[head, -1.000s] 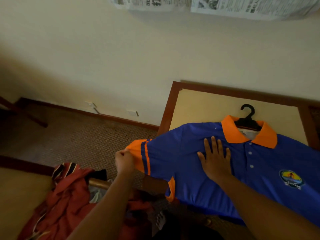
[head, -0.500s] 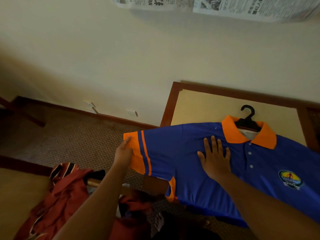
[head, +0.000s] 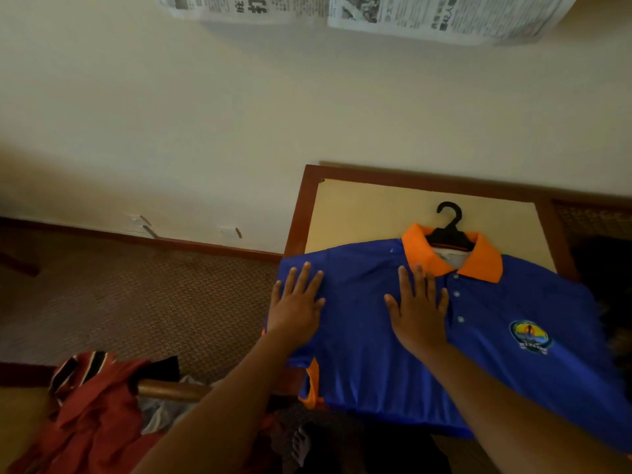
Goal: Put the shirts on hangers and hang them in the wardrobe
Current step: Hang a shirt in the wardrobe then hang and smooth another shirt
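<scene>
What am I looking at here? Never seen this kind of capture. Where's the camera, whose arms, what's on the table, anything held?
There is no robot. A person wears one wide-angle camera on the head, looking forward and down, so the arms coming in from the bottom edge are their own.

On the table lies a blue polo shirt with an orange collar. A black hanger is already inside it, its hook sticking out past the collar.

The left hand lies flat with fingers spread on the shirt's shoulder end, near the table edge. The right hand lies flat on the chest beside the buttons. Neither hand grips anything.

At lower left is a pile of red clothes. Newspaper hangs on the wall above. No wardrobe is in view.
</scene>
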A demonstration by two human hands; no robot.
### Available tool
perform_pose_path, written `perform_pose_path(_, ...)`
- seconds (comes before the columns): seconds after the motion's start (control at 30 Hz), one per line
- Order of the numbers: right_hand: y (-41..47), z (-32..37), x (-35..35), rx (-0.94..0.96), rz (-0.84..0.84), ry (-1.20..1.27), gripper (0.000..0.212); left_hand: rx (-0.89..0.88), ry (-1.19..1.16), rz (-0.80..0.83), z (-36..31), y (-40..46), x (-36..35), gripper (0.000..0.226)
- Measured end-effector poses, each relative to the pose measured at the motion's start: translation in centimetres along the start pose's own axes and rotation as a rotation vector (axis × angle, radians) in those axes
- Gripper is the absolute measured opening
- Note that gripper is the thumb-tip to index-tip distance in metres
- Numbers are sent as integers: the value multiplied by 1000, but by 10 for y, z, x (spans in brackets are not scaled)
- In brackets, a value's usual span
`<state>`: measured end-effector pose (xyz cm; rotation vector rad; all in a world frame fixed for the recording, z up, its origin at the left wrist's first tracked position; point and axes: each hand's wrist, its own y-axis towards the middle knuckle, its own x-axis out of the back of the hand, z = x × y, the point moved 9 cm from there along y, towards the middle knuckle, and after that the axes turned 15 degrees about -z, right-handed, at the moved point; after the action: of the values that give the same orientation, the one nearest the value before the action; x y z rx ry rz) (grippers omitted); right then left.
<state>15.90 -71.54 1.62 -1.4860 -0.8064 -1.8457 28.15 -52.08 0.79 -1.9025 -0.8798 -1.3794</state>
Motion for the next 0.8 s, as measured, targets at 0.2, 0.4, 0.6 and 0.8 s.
perform_pose_path(0.2,6,-31,-22,1,292,29,67,254,-25,-4,-14,26,1,59)
perform_pose_path(0.4,63,-70,58,-94,-21,501,39,3,-55,-132,-135,47,-18,62)
perform_pose_path(0.6,142,-114,53,90,7,35,65,-99,-41,-93,-214,51,-62,72)
perform_pose_path(0.8,181,-109,18,362,229,-27,82,-119,51,-150,-215,56,-78,76)
